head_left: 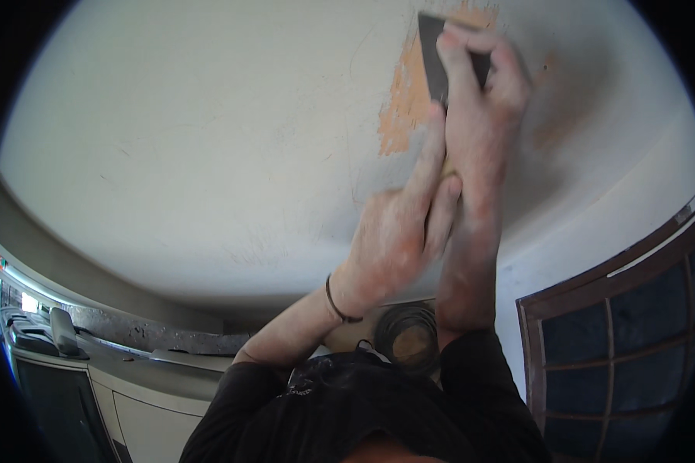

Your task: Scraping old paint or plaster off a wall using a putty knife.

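White ceiling [208, 139]: I see my right hand [483, 116] and left hand [394, 239] clamped, seemingly both, on a dark scraper [434, 58].

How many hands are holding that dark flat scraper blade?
2: the right hand presses on the dark flat scraper blade up top; the left hand grips lower, around its mostly hidden handle.

Single head view, fisheye, tilted upward at white ceiling [208, 139], close to raised hands; wall and dark window [625, 339] at right rim.
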{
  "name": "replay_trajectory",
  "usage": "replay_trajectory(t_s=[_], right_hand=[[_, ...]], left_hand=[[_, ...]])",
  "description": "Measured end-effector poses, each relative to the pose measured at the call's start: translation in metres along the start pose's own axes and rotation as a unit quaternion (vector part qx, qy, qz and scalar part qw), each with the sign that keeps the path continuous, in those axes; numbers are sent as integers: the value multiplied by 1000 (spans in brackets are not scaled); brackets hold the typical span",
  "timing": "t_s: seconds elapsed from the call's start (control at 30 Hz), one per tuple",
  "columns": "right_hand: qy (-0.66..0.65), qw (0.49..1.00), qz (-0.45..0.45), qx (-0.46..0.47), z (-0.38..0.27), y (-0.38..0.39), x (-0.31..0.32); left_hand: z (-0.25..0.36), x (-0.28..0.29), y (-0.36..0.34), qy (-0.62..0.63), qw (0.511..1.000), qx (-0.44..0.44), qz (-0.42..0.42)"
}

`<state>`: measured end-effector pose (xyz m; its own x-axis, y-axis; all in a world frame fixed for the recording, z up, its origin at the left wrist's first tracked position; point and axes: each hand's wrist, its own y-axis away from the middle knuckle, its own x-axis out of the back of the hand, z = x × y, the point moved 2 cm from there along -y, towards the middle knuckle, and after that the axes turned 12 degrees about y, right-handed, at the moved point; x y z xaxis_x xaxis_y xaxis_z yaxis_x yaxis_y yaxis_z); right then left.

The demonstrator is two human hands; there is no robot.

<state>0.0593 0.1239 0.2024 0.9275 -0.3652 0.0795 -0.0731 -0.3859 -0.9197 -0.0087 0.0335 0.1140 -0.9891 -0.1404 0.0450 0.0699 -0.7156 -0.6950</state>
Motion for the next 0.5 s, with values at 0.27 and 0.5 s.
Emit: replay_trajectory(t_s=[0.27, 0.5], right_hand=[[-11, 998, -13, -55, 7, 20, -3], [3, 999, -23, -29, 9, 21, 4]], left_hand=[[-10, -3, 18, -4, 999, 45, -7], [2, -5, 18, -43, 999, 9, -16]])
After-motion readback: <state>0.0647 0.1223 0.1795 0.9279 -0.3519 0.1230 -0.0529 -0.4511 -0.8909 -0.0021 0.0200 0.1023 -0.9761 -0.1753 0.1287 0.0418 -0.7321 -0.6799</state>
